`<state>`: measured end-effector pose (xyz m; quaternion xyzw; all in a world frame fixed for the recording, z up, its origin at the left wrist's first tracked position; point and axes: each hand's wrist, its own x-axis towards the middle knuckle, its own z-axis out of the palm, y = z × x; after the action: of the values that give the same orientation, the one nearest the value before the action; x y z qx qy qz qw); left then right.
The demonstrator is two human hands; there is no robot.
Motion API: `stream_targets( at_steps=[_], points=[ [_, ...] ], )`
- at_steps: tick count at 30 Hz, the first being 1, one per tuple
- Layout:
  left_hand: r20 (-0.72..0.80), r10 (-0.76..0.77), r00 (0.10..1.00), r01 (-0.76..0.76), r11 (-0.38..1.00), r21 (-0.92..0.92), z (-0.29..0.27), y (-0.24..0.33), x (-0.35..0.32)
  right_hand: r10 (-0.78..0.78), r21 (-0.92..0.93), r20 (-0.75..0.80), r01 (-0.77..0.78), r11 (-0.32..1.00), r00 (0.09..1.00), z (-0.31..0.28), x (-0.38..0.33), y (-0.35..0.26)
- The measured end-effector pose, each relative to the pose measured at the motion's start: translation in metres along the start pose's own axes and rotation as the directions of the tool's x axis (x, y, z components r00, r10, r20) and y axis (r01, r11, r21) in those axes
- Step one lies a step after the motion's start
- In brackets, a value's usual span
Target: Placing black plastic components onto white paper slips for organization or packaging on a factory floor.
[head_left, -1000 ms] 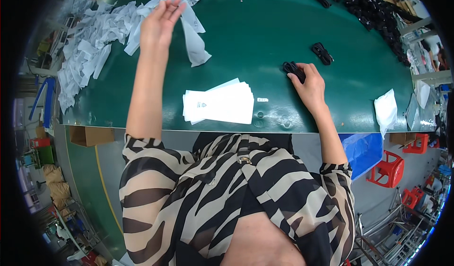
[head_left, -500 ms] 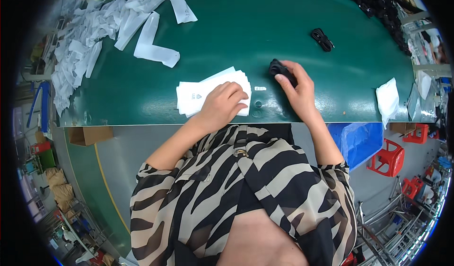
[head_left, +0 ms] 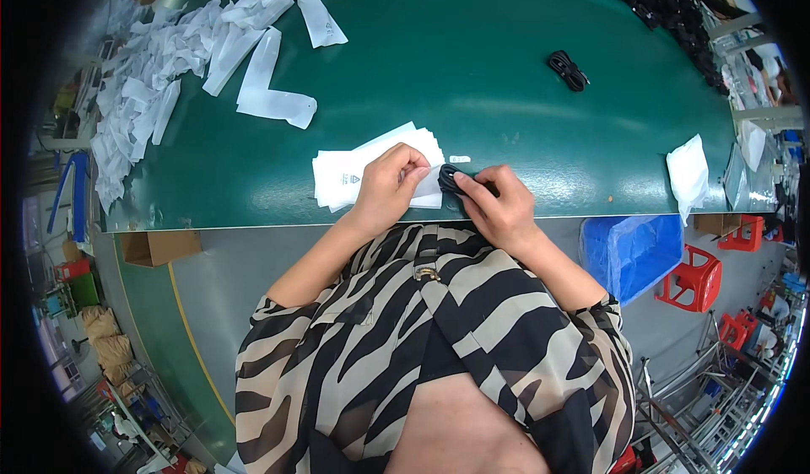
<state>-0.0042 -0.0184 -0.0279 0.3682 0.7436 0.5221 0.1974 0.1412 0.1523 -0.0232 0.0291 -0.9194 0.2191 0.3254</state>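
Observation:
A fanned stack of flat white bags (head_left: 335, 177) lies near the front edge of the green table. Over its right part, my left hand (head_left: 390, 185) pinches the right end of the top bag, which is lifted a little. My right hand (head_left: 499, 208) is closed on a coiled black cable (head_left: 450, 179). One end of that coil meets the raised end of the bag; whether it is inside the bag I cannot tell. Just beyond the coil, a small white label (head_left: 460, 159) is on the tabletop.
Another coiled black cable (head_left: 568, 70) lies farther right, with a heap of black cables (head_left: 650, 2) at the far right. Filled-looking white bags (head_left: 160, 52) pile up at the far left. A white packet (head_left: 688, 173) sits at the right edge, above a blue bin (head_left: 633, 255).
My right hand has brought the coiled cable left and nearer, up to the stack. My left hand has gone from resting on the stack to pinching and lifting the top bag's end.

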Motion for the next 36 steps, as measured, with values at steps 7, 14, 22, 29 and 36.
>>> stream_targets(
  at_steps=[7, 14, 22, 29, 36],
  points=[
    [0.004, -0.050, 0.999, 0.050, 0.999, -0.019, -0.003, 0.001, 0.002, 0.129, -0.006, -0.048, -0.130, 0.992, 0.990, -0.001, -0.005, 0.002],
    [0.006, 0.093, 0.996, -0.093, 0.996, 0.007, 0.002, 0.012, 0.004, 0.058, 0.165, 0.118, -0.078, 0.983, 0.991, 0.001, 0.004, 0.005],
    [0.055, 0.392, 0.918, -0.395, 0.916, 0.069, -0.001, 0.023, 0.012, 0.603, 0.576, 0.526, -0.773, 0.268, 0.600, -0.002, 0.007, 0.004],
    [0.014, 0.272, 0.962, -0.272, 0.959, 0.075, -0.013, 0.038, 0.020, 0.304, 0.579, 0.037, -0.268, 0.770, 0.952, -0.002, 0.024, 0.000],
    [-0.018, 0.250, 0.968, -0.247, 0.964, 0.098, -0.020, 0.047, 0.031, -0.059, 0.523, -0.087, 0.096, 0.847, 0.994, 0.000, 0.038, 0.006]
  ],
)
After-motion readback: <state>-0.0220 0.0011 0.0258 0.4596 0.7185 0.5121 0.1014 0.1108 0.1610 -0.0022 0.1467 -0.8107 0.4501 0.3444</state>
